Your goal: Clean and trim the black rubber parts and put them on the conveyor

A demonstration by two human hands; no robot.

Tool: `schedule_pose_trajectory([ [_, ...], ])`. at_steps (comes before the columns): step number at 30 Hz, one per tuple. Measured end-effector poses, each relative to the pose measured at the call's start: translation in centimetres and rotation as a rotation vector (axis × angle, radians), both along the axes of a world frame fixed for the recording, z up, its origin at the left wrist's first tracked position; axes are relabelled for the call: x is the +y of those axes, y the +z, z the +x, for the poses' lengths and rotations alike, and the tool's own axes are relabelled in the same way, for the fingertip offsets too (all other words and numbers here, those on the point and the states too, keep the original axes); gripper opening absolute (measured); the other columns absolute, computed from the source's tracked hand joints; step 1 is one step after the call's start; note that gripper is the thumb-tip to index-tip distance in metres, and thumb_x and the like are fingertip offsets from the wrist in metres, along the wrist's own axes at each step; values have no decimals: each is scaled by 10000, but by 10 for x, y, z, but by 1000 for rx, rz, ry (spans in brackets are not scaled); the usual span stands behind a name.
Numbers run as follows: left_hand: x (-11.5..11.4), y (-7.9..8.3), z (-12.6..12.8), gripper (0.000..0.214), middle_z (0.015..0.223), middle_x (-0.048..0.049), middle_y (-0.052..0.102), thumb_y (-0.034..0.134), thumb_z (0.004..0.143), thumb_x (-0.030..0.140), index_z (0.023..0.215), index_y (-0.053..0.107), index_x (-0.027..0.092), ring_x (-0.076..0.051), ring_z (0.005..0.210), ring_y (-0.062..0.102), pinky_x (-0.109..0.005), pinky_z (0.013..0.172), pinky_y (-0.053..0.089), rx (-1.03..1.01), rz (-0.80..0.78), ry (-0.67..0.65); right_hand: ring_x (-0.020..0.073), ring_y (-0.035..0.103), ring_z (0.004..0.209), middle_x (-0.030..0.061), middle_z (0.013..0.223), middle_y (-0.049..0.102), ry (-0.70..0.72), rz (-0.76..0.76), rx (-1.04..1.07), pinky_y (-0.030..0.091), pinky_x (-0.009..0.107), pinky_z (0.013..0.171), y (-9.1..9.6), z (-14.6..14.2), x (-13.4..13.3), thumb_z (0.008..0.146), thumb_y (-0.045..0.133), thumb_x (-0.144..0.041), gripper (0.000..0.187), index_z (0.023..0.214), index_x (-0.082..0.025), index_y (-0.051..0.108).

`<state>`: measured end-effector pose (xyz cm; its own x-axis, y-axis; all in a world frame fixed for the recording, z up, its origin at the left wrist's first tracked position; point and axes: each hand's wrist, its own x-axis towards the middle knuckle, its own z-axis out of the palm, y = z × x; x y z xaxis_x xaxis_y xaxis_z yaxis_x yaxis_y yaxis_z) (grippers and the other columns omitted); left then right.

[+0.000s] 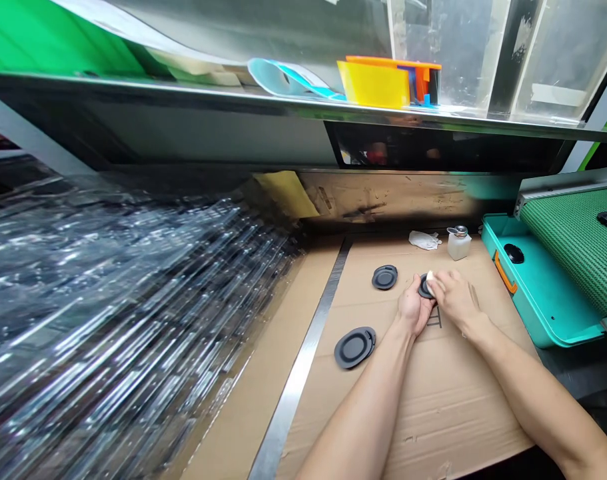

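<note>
My left hand (414,303) holds a small dark round plastic part (424,287) above the cardboard. Pressed against that part is a white cloth (430,280), pinched in the fingers of my right hand (454,297). To the left, a black oval plastic part (384,277) lies on the cardboard. A stack of similar black oval parts (354,347) sits nearer to me, beside my left forearm. Much of the held part is hidden behind my fingers and the cloth.
A cardboard sheet (408,413) covers the worktop. Behind my hands are a pump bottle (458,244) and a crumpled white cloth (424,240). To the right, a teal bin (538,300) stands beside a green conveyor belt (578,227). Clear plastic-wrapped goods (133,320) fill the left.
</note>
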<state>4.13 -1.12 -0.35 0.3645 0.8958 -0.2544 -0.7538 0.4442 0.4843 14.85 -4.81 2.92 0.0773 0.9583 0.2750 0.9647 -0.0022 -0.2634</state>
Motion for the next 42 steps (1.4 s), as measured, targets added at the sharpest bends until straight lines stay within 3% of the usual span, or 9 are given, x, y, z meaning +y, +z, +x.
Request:
schedule_pose_trajectory([
  [3, -2, 1, 0, 412, 1079, -166, 742, 349, 1047, 318, 989, 692, 96, -247, 1111, 680, -433, 1010, 534, 5, 4, -1, 156, 584, 783, 54, 1063, 573, -70, 21, -3, 368, 252, 634, 1, -1, 2, 1038, 415, -473, 335, 1146, -264, 653],
  [7, -3, 1, 0, 402, 1083, -166, 738, 350, 1043, 305, 967, 692, 107, -237, 1136, 673, -384, 1022, 527, -28, -11, -15, 140, 567, 763, 50, 1100, 540, 14, 10, -23, 345, 245, 605, 2, -4, 2, 1038, 421, -458, 313, 1147, -270, 645],
  [11, 0, -1, -1, 391, 1041, -143, 744, 348, 1046, 304, 977, 683, 113, -230, 1100, 682, -404, 997, 546, -22, -18, 13, 149, 568, 762, 67, 1105, 532, -59, 3, -33, 358, 251, 606, 0, -7, 2, 1044, 406, -454, 333, 1172, -241, 628],
  [14, 1, -3, -1, 373, 1005, -133, 742, 377, 1040, 303, 963, 687, 110, -206, 1049, 695, -353, 988, 548, -35, -33, 27, 156, 586, 801, 66, 1129, 536, 26, -13, -55, 368, 246, 617, -2, -9, 2, 1037, 430, -464, 324, 1217, -259, 605],
  [26, -3, -1, -1, 418, 1037, -152, 747, 343, 1050, 303, 996, 699, 91, -233, 1080, 692, -373, 985, 550, -3, -16, 2, 163, 607, 828, 95, 1170, 534, -45, -2, -64, 408, 242, 630, -5, -14, 3, 1051, 401, -437, 337, 1249, -222, 571],
  [30, -2, -3, -1, 385, 1058, -155, 745, 390, 1037, 308, 1019, 701, 81, -229, 1066, 700, -352, 989, 547, -16, -19, 14, 179, 614, 886, 94, 1185, 533, 52, 20, -75, 430, 247, 640, -7, -16, -2, 1042, 437, -401, 344, 1336, -245, 524],
  [34, -2, -2, -1, 412, 1058, -157, 748, 347, 1051, 294, 1050, 695, 72, -212, 1040, 708, -350, 985, 551, 0, -31, 30, 181, 618, 865, 109, 1202, 530, 39, 20, -65, 439, 254, 622, -7, -11, -3, 1037, 446, -361, 376, 1383, -223, 502],
  [38, -1, -1, -3, 388, 1093, -164, 742, 372, 1044, 292, 1049, 696, 78, -224, 1083, 696, -355, 977, 556, -4, -17, 23, 182, 620, 864, 86, 1189, 538, 168, 31, -56, 442, 253, 624, -5, -2, -3, 1021, 484, -361, 388, 1398, -272, 500],
  [42, 0, -2, -3, 405, 1067, -151, 744, 341, 1049, 284, 1052, 695, 88, -221, 1068, 694, -374, 966, 563, -15, -29, 26, 175, 618, 849, 94, 1201, 535, 133, 19, -5, 450, 254, 644, -2, -3, -5, 1016, 491, -342, 356, 1358, -253, 532],
])
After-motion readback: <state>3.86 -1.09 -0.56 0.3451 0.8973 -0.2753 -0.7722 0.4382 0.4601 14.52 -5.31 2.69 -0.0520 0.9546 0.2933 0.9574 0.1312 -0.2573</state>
